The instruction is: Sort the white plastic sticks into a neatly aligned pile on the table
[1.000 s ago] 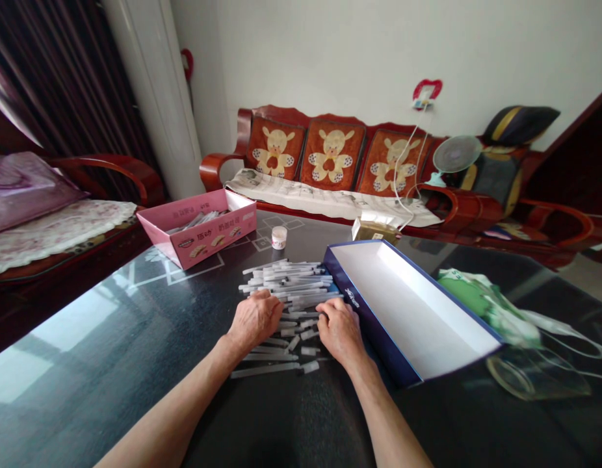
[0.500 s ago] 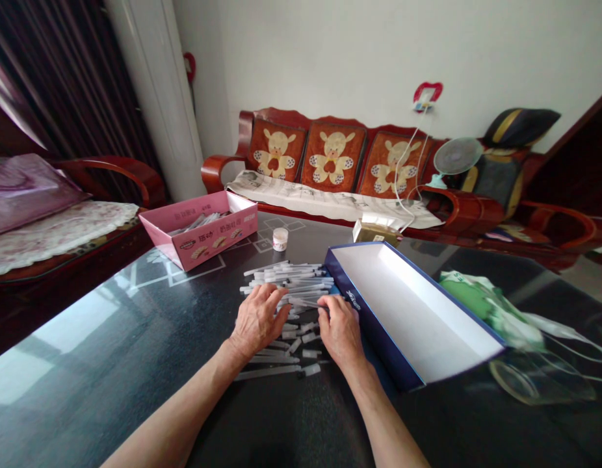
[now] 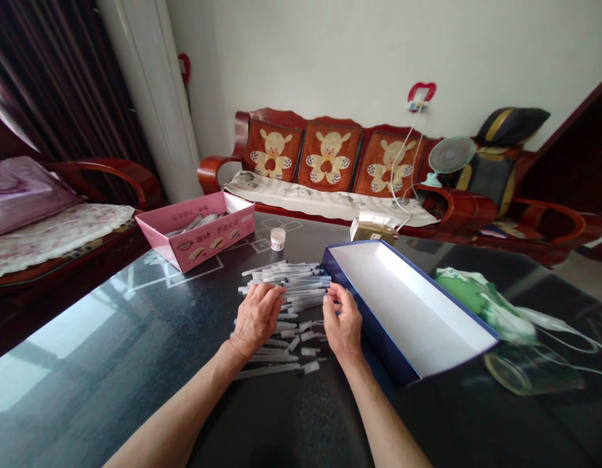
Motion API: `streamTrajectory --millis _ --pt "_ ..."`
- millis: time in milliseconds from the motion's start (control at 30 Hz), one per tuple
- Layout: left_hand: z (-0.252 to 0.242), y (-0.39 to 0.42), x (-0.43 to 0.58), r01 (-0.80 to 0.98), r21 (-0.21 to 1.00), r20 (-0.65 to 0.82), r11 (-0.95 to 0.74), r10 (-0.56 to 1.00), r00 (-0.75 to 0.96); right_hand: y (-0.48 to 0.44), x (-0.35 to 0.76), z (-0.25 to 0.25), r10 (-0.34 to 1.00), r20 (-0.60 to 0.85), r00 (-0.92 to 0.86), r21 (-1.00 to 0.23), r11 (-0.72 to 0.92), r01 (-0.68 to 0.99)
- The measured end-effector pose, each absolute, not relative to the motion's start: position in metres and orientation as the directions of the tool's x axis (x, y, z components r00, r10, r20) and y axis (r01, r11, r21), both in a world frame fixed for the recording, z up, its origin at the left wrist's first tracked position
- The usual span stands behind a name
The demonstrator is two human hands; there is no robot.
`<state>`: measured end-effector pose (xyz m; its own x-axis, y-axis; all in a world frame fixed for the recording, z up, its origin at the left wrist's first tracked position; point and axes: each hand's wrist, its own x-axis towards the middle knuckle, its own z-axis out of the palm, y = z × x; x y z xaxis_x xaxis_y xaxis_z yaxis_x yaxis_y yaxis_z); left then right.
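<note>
spreading across the foreground, table: dark and glossy, catching window light on the person's left.
sofa: red-brown wood, along the wall beyond, with orange bear-patterned cushions leaning on its back.
blue box: open-topped, white inside, set at a slant on the table, just beside the right hand.
pink box: farther off to the left, more pale sticks lying within its walls.
green bag: crumpled, beyond the blue box's right side.
left hand: over the left part of the pens, fingers curled downward; cannot tell whether it grips one.
right hand: between the pens and the blue box, half curled, thumb and forefinger near the pen ends; a grip cannot be made out.
pens: pale, slim, heaped mostly crosswise on the table, under and between both hands.
jar: small, whitish, upright, just past the heap.
caps: short, pale, scattered at the heap's near right.
</note>
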<state>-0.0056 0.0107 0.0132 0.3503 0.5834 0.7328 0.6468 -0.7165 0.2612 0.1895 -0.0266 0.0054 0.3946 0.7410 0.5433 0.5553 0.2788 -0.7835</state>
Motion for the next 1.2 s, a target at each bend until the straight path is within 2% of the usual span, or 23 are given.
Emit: streamTrajectory --millis 133,233,367,533,833,1000,1200 --pt "0.014 0.011 -0.007 0.689 0.244 0.719 -0.683 0.604 0.344 -0.027 0.185 0.013 0.847 0.319 0.426 -0.944 0.241 0.227" --pt "0.02 0.008 -0.007 0.752 0.171 0.717 -0.637 0.604 0.349 -0.03 0.181 0.019 0.882 0.214 0.421 -0.977 0.183 0.113" --pt "0.028 0.0 -0.003 0.795 0.09 0.721 -0.6 0.59 0.363 -0.034 0.173 0.023 0.911 0.177 0.373 -0.983 0.143 0.118" --pt "0.03 -0.012 0.008 0.756 0.044 0.709 -0.654 0.553 0.438 -0.04 0.159 0.029 0.926 0.192 0.326 -0.969 0.127 0.212" --pt "0.028 -0.016 0.011 0.739 0.043 0.685 -0.673 0.558 0.468 -0.042 0.152 0.03 0.935 0.226 0.272 -0.954 0.156 0.257" --pt "0.027 -0.014 0.01 0.768 0.025 0.658 -0.639 0.59 0.469 -0.041 0.154 0.03 0.954 0.203 0.222 -0.971 0.167 0.172" --pt "0.027 -0.013 0.008 0.78 0.022 0.649 -0.626 0.602 0.465 -0.042 0.156 0.031 0.979 0.151 0.135 -0.988 0.153 -0.004"
